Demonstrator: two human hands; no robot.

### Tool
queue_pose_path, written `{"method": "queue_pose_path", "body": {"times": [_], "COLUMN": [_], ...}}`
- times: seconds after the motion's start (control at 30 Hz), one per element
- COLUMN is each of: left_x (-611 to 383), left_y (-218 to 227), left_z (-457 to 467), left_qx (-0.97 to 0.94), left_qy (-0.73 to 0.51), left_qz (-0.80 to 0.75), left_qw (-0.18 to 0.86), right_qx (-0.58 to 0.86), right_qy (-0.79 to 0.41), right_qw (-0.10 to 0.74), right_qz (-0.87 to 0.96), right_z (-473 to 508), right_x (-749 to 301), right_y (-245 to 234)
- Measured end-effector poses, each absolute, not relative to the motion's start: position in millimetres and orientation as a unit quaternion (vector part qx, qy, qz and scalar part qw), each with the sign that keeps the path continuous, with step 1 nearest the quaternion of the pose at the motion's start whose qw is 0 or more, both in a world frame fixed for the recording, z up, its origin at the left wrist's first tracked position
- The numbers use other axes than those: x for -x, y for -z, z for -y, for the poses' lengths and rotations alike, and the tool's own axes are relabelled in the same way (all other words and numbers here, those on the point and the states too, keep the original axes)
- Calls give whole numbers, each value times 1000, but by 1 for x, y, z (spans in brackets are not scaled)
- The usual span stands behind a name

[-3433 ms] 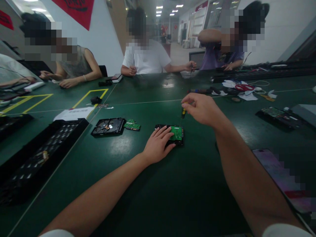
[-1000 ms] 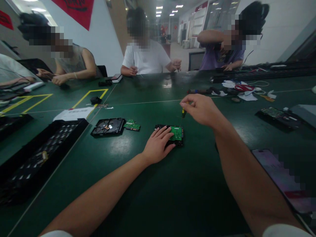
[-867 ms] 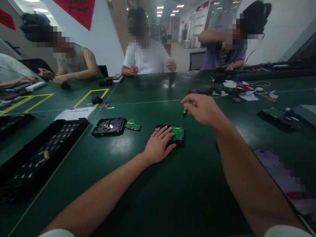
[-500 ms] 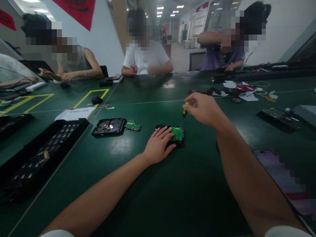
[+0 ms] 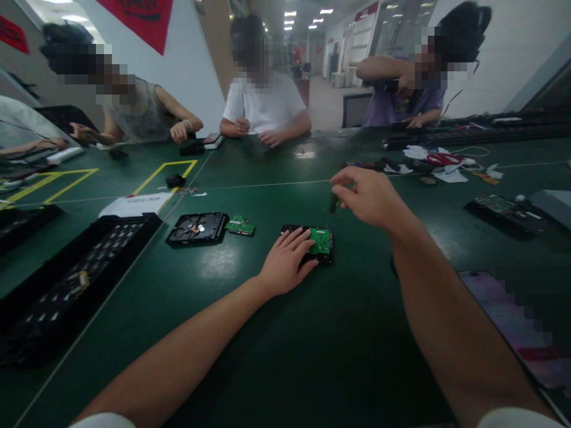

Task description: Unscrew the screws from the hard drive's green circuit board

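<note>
At the upper right corner of the drive (image 5: pixel 324 258), the right hand's (image 5: pixel 370 195) fingers are pinched on one screwdriver (image 5: pixel 333 203), its thin shaft pointing down to the edge. The left hand (image 5: pixel 284 265) lies flat on that drive, fingers straight and slightly apart, gripping nothing. The drive rests on the table (image 5: pixel 267 345), in front of the person.

Its one green board (image 5: pixel 321 239) is in place, so this unit looks unfinished; which screws are out cannot be told. Leftward, a second drive (image 5: pixel 196 229) shows bare black casing and looks already stripped, with loose green circuitry (image 5: pixel 239 226) just beside it, one board or two. Far right, a third drive (image 5: pixel 502 211) shows green on top and seems not yet begun.

That makes three drives. Further out are two black trays (image 5: pixel 121 260), one phone (image 5: pixel 495 315) and at least four other people.
</note>
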State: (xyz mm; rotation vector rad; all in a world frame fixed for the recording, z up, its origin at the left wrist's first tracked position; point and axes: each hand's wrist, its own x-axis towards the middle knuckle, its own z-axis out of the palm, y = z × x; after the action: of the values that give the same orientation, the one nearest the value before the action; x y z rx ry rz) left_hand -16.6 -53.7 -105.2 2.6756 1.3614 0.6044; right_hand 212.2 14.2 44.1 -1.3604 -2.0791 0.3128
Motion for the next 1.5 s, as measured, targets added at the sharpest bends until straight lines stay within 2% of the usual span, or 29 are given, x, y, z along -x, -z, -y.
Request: {"method": "queue_pose_path", "body": {"times": [0.93, 1.5], "left_x": [17, 17], "left_y": [106, 105], "left_z": [53, 53], "left_qx": [-876, -875], "left_qy": [-195, -195], "left_qz": [-439, -441], "left_qw": [37, 37], "right_qx": [503, 506], "right_qy": [-148, -122], "right_qw": [333, 325], "right_qz": [784, 790], "right_z": [-14, -17], "right_x": [-211, -215], "right_y": [-42, -41]}}
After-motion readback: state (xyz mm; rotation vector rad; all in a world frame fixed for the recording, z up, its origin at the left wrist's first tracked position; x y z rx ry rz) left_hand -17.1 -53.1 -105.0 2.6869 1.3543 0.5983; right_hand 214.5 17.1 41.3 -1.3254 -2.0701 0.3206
